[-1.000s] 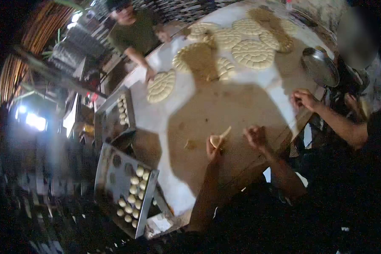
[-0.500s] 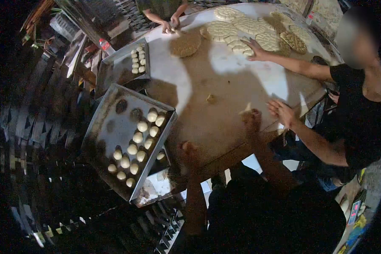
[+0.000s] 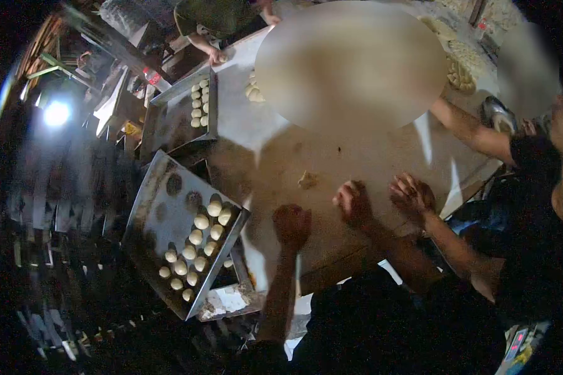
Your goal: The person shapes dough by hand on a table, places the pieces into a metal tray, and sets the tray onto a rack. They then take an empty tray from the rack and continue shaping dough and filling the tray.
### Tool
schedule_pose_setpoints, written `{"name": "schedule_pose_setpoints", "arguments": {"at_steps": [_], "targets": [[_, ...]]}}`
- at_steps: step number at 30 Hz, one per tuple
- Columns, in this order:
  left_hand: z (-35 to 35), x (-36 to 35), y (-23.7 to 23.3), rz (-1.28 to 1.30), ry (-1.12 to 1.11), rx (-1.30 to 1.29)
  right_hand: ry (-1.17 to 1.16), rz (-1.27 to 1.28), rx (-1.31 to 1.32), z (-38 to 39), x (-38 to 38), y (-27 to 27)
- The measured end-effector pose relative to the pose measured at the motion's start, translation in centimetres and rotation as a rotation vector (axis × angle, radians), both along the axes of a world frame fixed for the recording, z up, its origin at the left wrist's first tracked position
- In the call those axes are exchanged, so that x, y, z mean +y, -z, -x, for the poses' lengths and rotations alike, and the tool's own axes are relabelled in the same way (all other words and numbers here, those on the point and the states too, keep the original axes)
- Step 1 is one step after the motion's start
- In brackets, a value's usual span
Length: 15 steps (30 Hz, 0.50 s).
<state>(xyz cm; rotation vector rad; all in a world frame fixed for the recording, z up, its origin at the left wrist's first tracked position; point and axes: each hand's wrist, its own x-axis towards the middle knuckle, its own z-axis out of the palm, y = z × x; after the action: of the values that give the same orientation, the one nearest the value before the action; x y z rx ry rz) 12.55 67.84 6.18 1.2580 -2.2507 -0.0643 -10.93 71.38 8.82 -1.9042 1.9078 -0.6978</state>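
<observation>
My left hand [image 3: 292,226], curled like a fist, and my right hand [image 3: 355,203], fingers partly bent, are side by side at the desk [image 3: 275,167]; whether either grips anything, I cannot tell. A small dough piece [image 3: 307,180] lies on the desk, just beyond my left hand and ahead and left of my right, near both, neither clearly nearer. Its lumpy shape shows no clear long axis. A co-worker's hand [image 3: 413,194] is beside my right.

Sm. dough piece [image 3: 306,180], pale tan w/ an irreg., lumpy outline & a raised pt., lying uncovered on the shadowed part of the tbl. [image 3: 275,159], near its front edge; finer surface detail blurred.
</observation>
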Motion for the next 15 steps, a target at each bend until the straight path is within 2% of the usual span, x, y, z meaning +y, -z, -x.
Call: {"name": "schedule_pose_setpoints", "arguments": {"at_steps": [1,2,3,4,6,8,10,12,14,15], "targets": [[0.8,1.7,0.9,-0.092,0.028,-0.054,-0.036,0.385,0.122,-1.8,0.3,5.5],[1.0,3.6,1.9,-0.167,0.064,-0.093,0.005,0.776,0.300,-3.8,0.4,8.4],[0.6,6.1,2.6,-0.234,0.107,-0.071,-0.160,0.700,0.304,-2.6,2.7,10.6],[-0.5,8.2,2.4,-0.302,0.134,-0.024,-0.330,0.521,0.262,-0.5,4.7,8.7],[-3.4,10.3,0.6,-0.415,0.142,0.029,-0.431,0.219,0.087,4.6,6.0,6.5],[-5.6,7.9,-1.5,-0.385,0.057,0.021,-0.297,0.112,0.056,6.3,3.3,3.6],[-5.6,2.3,-3.1,-0.212,-0.056,0.015,-0.122,0.068,0.035,3.6,-0.4,2.5],[-3.9,-2.5,-1.0,-0.109,-0.159,-0.031,-0.020,0.079,-0.009,0.1,-3.0,1.9],[0.7,-3.9,-0.7,-0.216,-0.295,-0.034,-0.053,0.160,0.009,-3.6,-3.8,1.1],[1.5,-3.1,0.3,-0.143,-0.224,-0.267,-0.182,0.204,0.070,-4.2,-2.0,1.6]]}}
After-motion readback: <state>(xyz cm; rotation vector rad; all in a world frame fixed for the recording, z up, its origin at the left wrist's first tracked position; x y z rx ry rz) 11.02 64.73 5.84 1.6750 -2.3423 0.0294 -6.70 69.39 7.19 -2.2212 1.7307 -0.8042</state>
